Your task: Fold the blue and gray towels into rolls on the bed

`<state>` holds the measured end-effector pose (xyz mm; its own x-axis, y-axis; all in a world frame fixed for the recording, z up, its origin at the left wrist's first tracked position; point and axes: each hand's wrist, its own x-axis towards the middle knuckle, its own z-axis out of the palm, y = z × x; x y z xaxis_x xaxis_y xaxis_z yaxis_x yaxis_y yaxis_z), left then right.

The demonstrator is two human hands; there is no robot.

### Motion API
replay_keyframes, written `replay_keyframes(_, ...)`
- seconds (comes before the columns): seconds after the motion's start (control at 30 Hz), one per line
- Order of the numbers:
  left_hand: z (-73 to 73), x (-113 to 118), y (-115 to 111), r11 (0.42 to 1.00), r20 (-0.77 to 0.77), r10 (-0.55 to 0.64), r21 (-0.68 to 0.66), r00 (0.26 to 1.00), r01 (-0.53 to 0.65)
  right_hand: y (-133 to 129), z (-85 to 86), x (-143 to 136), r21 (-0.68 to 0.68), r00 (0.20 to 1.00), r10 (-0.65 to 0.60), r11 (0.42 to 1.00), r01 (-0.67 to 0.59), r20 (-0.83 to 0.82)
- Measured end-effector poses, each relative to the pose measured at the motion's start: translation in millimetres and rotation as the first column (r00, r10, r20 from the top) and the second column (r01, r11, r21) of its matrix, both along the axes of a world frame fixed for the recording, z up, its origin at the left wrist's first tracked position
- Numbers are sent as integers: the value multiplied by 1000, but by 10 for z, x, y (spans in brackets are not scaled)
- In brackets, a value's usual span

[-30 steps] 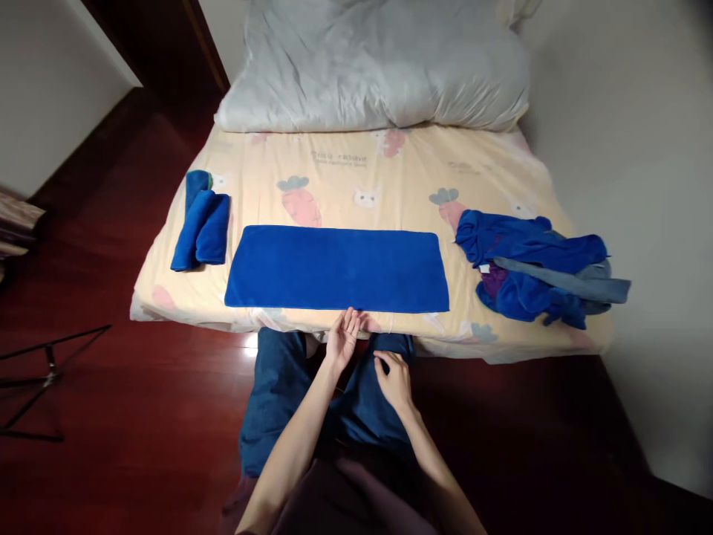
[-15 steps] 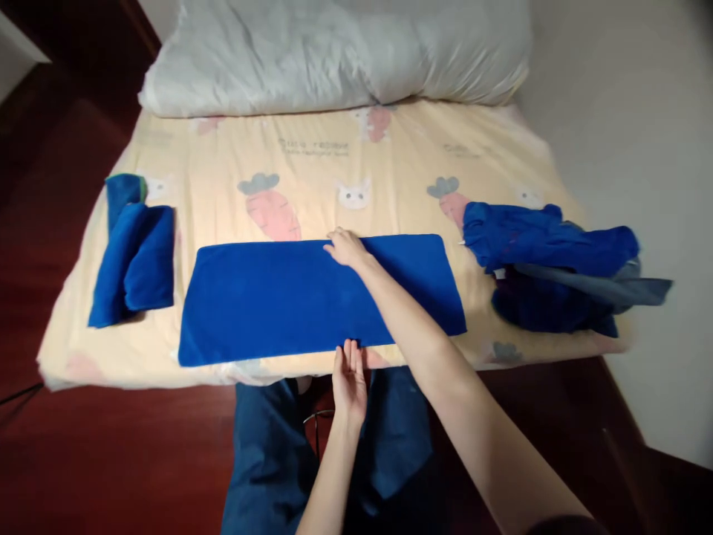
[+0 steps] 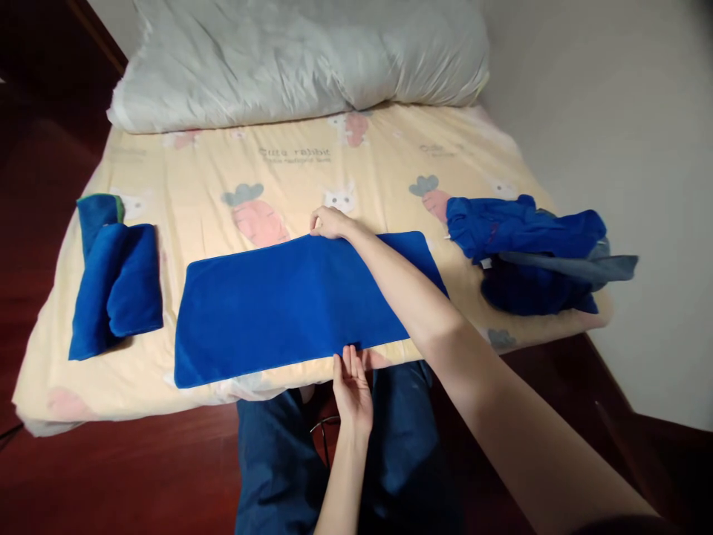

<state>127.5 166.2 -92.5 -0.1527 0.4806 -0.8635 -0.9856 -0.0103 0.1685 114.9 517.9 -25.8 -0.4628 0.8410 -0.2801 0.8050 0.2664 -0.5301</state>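
A flat blue cloth (image 3: 261, 305) lies lengthwise along the near side of the bed. My right hand (image 3: 331, 223) reaches across it and pinches its far edge near the middle, where the edge is slightly raised. At the near edge, my left hand (image 3: 353, 390) is palm up with fingers stretched out, the fingertips touching the cloth's border. Whether they reach under it is hard to see. The right forearm covers part of the cloth's right end.
Rolled or folded blue cloths (image 3: 137, 279) rest at the left of the bed (image 3: 212, 163). A crumpled pile of blue and grey cloth (image 3: 523, 230) is at the right. A grey-white quilt (image 3: 301, 59) lies across the back, and a wall (image 3: 590, 148) stands at the right.
The view has shifted and tilted a little. My right hand has closed on the cloth's far edge and drawn it up slightly. My left hand stays at the near edge.
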Motion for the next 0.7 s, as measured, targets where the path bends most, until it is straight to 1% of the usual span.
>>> replay_keyframes(0.17,173,-22,0,999,-13,-39,0,999,39,10,34,84,43,989,-12,999,19,-147)
replay_keyframes(0.23,264,-41,-31,998,-61,-69,4,996,69,-14,88,134,66,972,-8,998,25,-236)
replay_keyframes(0.3,365,-95,-91,993,-166,-108,26,980,114,-47,208,197,82,937,-16,996,47,-348)
replay_keyframes(0.37,479,-212,-163,984,-317,-141,60,938,168,-93,406,281,61,876,-40,995,79,-480)
replay_keyframes(0.4,547,-304,-193,978,-399,-151,74,904,196,-123,533,333,39,836,-55,995,91,-546)
replay_keyframes(0.47,721,-559,-222,966,-567,-146,97,811,241,-207,832,454,7,747,-77,994,108,-661)
replay_keyframes(0.53,972,-901,-192,952,-721,-102,129,685,277,-328,1171,591,-2,659,-100,989,149,-746)
replay_keyframes(0.6,1317,-1291,-100,933,-849,-32,164,527,320,-485,1524,730,-6,567,-130,977,215,-813)
replay_keyframes(0.63,1523,-1489,-35,924,-903,3,167,430,344,-574,1701,796,-10,523,-140,970,243,-841)
replay_keyframes(0.7,1987,-1856,115,909,-976,78,153,204,386,-768,2048,916,-4,445,-132,961,276,-886)
